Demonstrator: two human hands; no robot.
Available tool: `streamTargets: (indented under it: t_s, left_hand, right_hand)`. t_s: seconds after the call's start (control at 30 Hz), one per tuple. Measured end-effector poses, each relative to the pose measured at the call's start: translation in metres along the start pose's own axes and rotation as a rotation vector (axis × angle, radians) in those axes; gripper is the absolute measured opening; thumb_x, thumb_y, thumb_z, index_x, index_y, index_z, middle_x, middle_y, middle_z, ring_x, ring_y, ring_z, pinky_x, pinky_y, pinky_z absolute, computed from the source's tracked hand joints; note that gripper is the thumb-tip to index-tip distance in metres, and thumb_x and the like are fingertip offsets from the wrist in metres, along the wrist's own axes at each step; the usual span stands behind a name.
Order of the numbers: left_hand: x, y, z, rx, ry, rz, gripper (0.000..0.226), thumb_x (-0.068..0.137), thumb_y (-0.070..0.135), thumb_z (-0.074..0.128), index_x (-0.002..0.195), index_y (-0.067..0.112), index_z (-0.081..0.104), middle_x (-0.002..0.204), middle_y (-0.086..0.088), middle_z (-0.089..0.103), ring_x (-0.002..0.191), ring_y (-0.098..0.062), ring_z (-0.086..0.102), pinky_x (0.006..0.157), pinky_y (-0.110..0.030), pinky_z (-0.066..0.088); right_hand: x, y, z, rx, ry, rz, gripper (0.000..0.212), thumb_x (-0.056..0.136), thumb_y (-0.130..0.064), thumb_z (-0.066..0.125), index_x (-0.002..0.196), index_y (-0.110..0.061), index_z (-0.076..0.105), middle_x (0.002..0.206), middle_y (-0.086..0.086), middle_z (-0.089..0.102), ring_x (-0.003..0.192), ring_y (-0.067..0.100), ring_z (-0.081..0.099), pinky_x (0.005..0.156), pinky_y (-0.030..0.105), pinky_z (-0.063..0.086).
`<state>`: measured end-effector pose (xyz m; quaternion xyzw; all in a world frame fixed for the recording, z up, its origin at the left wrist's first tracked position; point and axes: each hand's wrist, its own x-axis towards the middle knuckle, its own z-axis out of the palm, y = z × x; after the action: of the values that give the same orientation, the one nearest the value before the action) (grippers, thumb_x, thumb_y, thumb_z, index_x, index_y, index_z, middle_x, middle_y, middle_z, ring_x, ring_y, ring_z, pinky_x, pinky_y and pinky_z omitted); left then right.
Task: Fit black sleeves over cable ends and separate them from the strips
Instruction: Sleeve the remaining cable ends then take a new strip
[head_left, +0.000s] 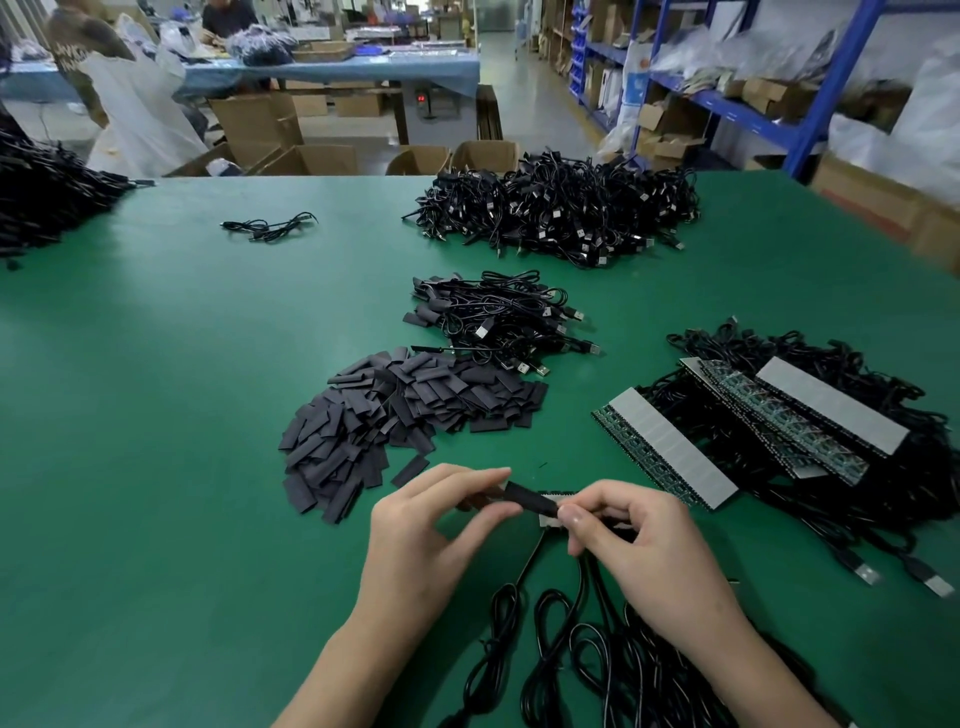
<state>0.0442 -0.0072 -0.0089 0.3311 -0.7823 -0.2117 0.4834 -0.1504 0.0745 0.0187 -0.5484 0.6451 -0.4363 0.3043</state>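
Observation:
My left hand (431, 525) pinches a flat black sleeve (527, 500) between thumb and fingers. The sleeve sits over the end of a strip piece (551, 512) that my right hand (631, 540) grips from the right. Black cables (550, 670) run from that piece toward me in loops. A loose heap of black sleeves (395, 421) lies just beyond my left hand. Strips of small green boards with grey backing (670, 449), cables attached, are stacked at the right.
A pile of sleeved cables with USB plugs (498, 319) lies past the sleeves. A bigger cable heap (561, 213) sits farther back, one stray cable (270, 228) at the far left. The green table (156, 415) ends at boxes and blue shelving.

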Motion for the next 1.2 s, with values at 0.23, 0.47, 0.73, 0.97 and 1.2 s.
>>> streamTargets:
  t_s: [0.23,0.47,0.73,0.97,1.2]
  left_hand:
    - [-0.002,0.001,0.004,0.012,0.020,0.030,0.021,0.083,0.012,0.081,0.103,0.011,0.082,0.094,0.009,0.076,0.085,0.000,0.070,0.079,-0.014,0.054]
    - [-0.002,0.004,0.006,-0.120,-0.030,-0.082,0.024,0.085,0.017,0.078,0.109,0.015,0.081,0.092,0.014,0.076,0.082,-0.005,0.072,0.077,-0.014,0.053]
    - [-0.005,0.004,0.007,-0.212,-0.116,-0.197,0.027,0.090,0.021,0.074,0.117,0.024,0.078,0.094,0.016,0.077,0.087,-0.011,0.072,0.077,-0.020,0.055]
    - [-0.006,0.006,0.010,-0.185,-0.261,-0.184,0.046,0.095,0.033,0.066,0.140,0.036,0.059,0.116,0.021,0.071,0.100,-0.010,0.068,0.083,-0.025,0.055]
    - [-0.003,0.006,0.007,-0.228,-0.189,-0.262,0.037,0.096,0.023,0.071,0.130,0.036,0.069,0.116,0.023,0.073,0.106,-0.008,0.070,0.080,-0.019,0.052]
  right_hand:
    - [0.002,0.002,0.002,0.101,0.029,0.052,0.022,0.095,-0.023,0.071,0.077,-0.036,0.073,0.072,-0.007,0.077,0.074,0.001,0.072,0.072,0.005,0.045]
    - [0.002,0.006,0.004,0.131,0.032,0.072,0.018,0.094,-0.022,0.073,0.076,-0.023,0.070,0.073,-0.005,0.077,0.077,0.003,0.074,0.075,0.005,0.045]
    - [0.002,0.008,0.003,0.078,0.116,0.045,0.017,0.094,-0.025,0.072,0.078,-0.025,0.070,0.073,-0.009,0.077,0.074,0.002,0.072,0.073,0.007,0.046]
    - [0.002,0.011,0.002,0.047,0.182,0.026,0.017,0.094,-0.023,0.072,0.078,-0.026,0.070,0.072,-0.011,0.076,0.072,0.000,0.071,0.070,0.006,0.046]
    - [0.003,0.010,0.001,0.008,0.178,-0.025,0.019,0.094,-0.023,0.072,0.077,-0.029,0.069,0.073,-0.013,0.076,0.077,-0.001,0.071,0.074,0.006,0.046]
